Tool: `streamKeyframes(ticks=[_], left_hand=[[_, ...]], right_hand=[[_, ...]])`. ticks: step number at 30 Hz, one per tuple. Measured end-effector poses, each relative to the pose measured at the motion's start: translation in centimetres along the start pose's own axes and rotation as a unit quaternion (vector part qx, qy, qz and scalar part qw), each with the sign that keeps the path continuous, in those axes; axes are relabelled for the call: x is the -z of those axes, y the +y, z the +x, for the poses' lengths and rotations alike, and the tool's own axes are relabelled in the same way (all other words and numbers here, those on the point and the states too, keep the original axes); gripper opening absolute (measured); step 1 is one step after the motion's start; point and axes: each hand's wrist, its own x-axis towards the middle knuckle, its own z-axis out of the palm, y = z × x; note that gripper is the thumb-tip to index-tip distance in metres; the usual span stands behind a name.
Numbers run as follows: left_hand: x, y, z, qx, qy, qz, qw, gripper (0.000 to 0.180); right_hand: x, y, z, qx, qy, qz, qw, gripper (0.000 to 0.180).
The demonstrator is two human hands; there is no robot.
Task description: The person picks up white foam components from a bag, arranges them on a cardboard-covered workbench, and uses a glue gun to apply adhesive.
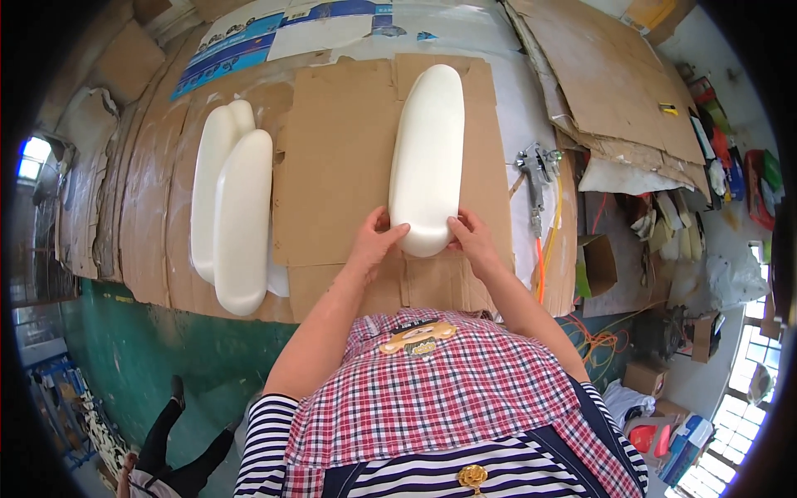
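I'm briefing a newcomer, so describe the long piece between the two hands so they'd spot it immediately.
Find the cardboard-covered table, then its middle, in front of the checked apron. There is a long, cream-white, round-ended piece, its near end between the left hand and right hand. Similar pieces sit together to its left; only this one has hands on it.

- Tabletop (178,158) lined with cardboard
- Flat brown sheet (332,158) mid-table
- Over it, a long white piece (427,158) (underside hidden)
- Overlapping rounded forms (245,220) at left
- Metal spray gun (536,178) at right
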Motion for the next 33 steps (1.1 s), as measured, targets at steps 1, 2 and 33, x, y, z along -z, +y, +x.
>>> streamKeyframes(ticks=[1,2,33], left_hand=[[-0.1,0.2,-0.1,0.001,0.004,-0.002,1.000,0.074],[-0.3,0.4,-0.3,-0.019,0.024,0.002,1.000,0.075],[25.8,3.3,-6.7,-0.052,0.413,0.493,0.764,0.055]], right_hand=[[-0.2,-0.1,0.0,-0.003,-0.007,-0.007,1.000,0.044],[-0.4,-0.2,-0.1,-0.006,-0.015,-0.014,1.000,0.044],[0.2,-14.2,2.9,0.109,-0.187,-0.276,0.936,0.070]])
